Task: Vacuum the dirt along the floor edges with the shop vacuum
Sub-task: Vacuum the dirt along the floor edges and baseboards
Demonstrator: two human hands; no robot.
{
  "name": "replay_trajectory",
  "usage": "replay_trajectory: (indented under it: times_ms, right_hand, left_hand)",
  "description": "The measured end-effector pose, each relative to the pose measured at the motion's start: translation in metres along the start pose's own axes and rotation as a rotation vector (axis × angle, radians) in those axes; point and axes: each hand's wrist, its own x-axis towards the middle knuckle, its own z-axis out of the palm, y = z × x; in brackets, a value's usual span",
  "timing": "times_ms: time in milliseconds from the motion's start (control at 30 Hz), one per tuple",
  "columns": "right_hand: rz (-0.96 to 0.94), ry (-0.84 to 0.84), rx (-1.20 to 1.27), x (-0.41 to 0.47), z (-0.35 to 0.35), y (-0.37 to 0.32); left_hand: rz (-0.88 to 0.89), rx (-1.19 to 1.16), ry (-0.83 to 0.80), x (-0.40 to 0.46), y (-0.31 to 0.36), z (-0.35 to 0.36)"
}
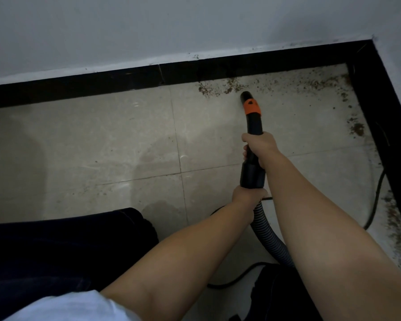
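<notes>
A black vacuum nozzle (252, 117) with an orange collar points at the floor near the far baseboard. Its open tip (245, 96) rests just short of a patch of brown dirt (218, 87). My right hand (261, 147) grips the nozzle tube below the collar. My left hand (247, 196) holds the wider black cuff where the ribbed grey hose (267, 235) joins. More dirt (357, 128) lies scattered toward the corner and along the right baseboard.
A black baseboard (102, 81) runs along the white wall and turns at the corner (366, 56) down the right side. A black power cord (377, 193) lies by the right edge. My dark trouser leg (63, 249) fills the lower left. The floor is beige tile (102, 147).
</notes>
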Motion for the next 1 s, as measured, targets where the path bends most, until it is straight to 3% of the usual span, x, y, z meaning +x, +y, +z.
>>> replay_trajectory:
  times_ms: [567, 1000]
  right_hand:
    - [-0.041, -0.241, -0.167, -0.014, 0.041, -0.005]
    - [-0.019, -0.096, -0.064, 0.001, 0.022, -0.010]
  left_hand:
    - [0.009, -0.162, 0.095, -0.003, -0.003, -0.019]
    - [-0.006, -0.064, 0.074, 0.005, 0.009, -0.011]
